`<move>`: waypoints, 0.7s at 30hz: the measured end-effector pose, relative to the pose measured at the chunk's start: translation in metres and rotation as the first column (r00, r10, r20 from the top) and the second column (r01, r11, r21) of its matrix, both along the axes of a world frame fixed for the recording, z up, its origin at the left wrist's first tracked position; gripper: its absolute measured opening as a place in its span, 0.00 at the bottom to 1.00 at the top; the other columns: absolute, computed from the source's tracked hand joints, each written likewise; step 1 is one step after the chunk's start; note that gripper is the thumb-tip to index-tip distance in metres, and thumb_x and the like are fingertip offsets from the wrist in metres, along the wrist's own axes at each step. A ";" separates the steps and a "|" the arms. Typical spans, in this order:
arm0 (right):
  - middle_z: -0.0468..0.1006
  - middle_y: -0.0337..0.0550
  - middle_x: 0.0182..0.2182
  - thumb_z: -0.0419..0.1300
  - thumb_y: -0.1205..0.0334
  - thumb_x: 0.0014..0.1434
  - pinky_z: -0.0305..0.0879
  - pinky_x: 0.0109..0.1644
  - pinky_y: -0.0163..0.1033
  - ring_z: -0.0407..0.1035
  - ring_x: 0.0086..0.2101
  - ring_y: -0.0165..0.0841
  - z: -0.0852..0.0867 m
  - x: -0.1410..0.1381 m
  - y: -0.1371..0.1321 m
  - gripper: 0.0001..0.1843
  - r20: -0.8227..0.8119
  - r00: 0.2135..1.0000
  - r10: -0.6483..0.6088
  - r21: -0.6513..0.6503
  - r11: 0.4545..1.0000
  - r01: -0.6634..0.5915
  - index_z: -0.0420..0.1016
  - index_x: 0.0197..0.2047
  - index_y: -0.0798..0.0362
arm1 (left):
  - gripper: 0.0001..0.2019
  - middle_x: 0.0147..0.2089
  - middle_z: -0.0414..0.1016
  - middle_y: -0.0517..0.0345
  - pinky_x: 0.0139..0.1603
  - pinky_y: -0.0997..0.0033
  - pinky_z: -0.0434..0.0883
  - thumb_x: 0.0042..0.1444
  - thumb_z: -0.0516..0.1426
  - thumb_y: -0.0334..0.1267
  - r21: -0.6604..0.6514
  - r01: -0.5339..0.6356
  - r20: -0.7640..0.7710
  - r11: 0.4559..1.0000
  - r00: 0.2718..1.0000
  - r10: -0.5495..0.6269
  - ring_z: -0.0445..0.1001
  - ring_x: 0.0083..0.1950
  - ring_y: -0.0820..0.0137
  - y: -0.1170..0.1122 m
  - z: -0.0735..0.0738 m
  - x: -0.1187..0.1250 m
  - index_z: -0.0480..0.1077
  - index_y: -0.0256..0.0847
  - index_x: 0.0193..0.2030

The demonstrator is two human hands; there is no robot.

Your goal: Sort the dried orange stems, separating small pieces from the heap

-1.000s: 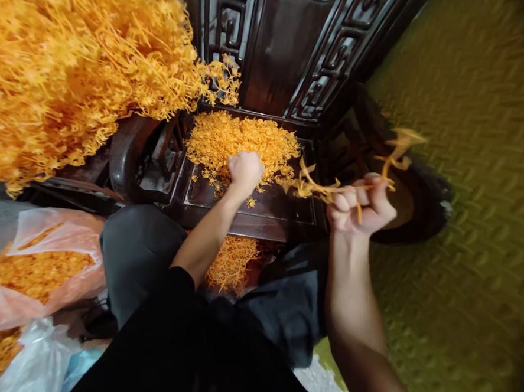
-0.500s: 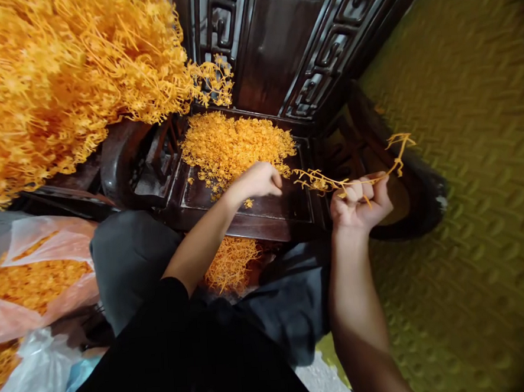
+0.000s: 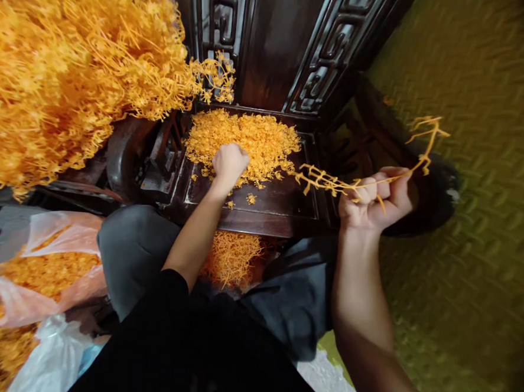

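My right hand [image 3: 375, 199] is closed round a thin orange plastic branch [image 3: 332, 183] that sticks out to both sides of the fist. My left hand [image 3: 228, 161] is curled into a fist at the near edge of a heap of small orange pieces [image 3: 249, 139] on the seat of a dark carved wooden chair [image 3: 266, 204]. What lies inside the left fist is hidden. My dark-sleeved left arm reaches over my knee to the seat.
A big mass of orange plastic branches [image 3: 59, 72] fills the upper left. More orange pieces [image 3: 230, 258] lie under the seat's front edge. A pink plastic bag [image 3: 49, 274] with orange pieces and a white bag [image 3: 37, 369] sit at lower left. Green patterned floor [image 3: 480, 206] spreads right.
My left hand went from the heap over to the branch near my right hand and has come back to the heap, fist closed. My right hand with the branch shifted slightly right.
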State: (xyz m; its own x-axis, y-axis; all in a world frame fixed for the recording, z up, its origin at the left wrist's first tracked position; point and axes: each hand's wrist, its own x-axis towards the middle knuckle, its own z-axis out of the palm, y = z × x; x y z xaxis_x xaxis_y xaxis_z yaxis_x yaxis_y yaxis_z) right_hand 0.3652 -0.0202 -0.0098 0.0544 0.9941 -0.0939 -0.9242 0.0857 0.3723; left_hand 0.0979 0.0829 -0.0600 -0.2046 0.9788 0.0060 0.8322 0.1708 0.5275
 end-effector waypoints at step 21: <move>0.71 0.45 0.30 0.57 0.63 0.66 0.66 0.38 0.39 0.67 0.31 0.32 -0.223 -0.144 -0.073 0.07 0.406 -0.833 -0.375 -0.475 0.692 -0.543 0.68 0.34 0.53 | 0.18 0.51 0.85 0.50 0.57 0.66 0.73 0.65 0.57 0.39 0.013 0.446 0.104 0.895 0.889 -0.445 0.82 0.50 0.64 -0.072 0.029 -0.113 0.80 0.39 0.57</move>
State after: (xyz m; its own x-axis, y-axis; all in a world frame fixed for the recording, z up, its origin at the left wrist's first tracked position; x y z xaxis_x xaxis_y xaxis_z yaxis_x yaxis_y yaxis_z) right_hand 0.2214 -0.0936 -0.2324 -0.5758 0.7255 -0.3771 0.6852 0.1765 -0.7067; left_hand -0.0152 0.0110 -0.0314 0.2544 0.9671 -0.0023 0.7642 -0.1995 0.6133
